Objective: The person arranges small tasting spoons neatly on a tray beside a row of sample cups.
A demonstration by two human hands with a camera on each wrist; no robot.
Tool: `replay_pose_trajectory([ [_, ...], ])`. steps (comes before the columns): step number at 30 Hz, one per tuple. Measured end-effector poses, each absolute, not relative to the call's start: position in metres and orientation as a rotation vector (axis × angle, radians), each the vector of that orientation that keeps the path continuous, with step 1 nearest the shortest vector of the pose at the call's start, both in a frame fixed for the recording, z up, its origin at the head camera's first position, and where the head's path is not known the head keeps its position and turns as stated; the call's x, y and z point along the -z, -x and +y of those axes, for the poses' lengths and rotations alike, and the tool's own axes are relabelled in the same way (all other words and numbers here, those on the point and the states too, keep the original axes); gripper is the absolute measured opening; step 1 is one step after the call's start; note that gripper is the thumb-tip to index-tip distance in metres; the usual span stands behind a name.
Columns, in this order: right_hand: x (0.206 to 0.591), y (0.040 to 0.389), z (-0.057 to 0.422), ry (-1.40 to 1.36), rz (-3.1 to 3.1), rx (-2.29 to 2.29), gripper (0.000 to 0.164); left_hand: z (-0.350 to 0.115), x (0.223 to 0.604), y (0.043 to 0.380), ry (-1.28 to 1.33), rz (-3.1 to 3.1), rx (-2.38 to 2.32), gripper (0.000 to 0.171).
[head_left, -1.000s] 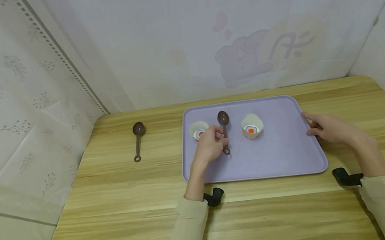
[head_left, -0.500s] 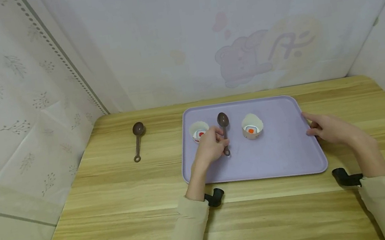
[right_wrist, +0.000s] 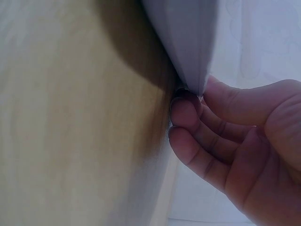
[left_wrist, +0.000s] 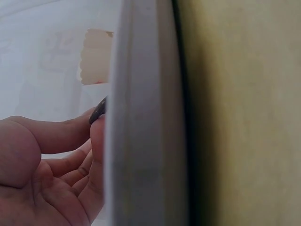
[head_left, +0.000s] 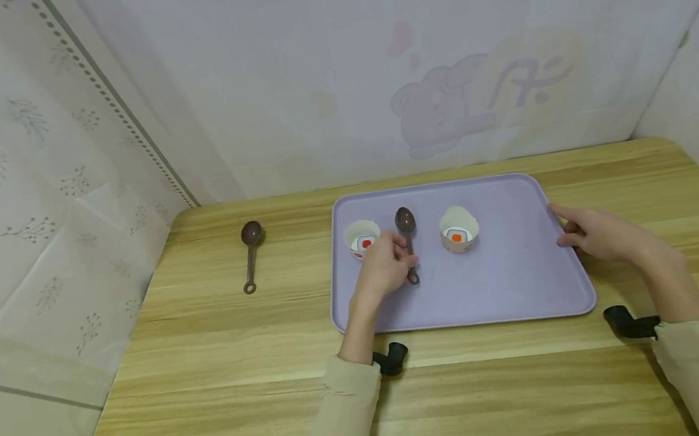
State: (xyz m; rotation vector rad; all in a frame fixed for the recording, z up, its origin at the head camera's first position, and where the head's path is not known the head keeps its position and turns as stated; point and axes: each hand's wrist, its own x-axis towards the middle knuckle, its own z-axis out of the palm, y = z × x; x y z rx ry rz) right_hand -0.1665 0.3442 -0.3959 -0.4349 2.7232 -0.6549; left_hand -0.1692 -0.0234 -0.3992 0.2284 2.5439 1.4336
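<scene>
the spoon point(head_left: 405, 220) i pinch in my left hand point(head_left: 384, 265) is glossy dark brown, with a rounded bowl, a slim straight handle and a small ring at the end. its bowl points away from me, its ring toward me, over the left part of the tray point(head_left: 507, 273); i can't tell whether they touch. that tray is pale purple, rectangular, round-cornered and low-rimmed, its long sides running left to right, its right edge gripped by my right hand point(head_left: 599, 235).
</scene>
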Motion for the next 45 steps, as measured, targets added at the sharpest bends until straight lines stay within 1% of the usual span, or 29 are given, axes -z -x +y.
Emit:
replay_pose_trajectory([
  [45, 0.3963, 0.1657, 0.3441, 0.413, 2.727, 0.659, 0.065, -0.0188, 0.4037, 0.1695, -0.241, 2.605, -1.333, 0.025],
])
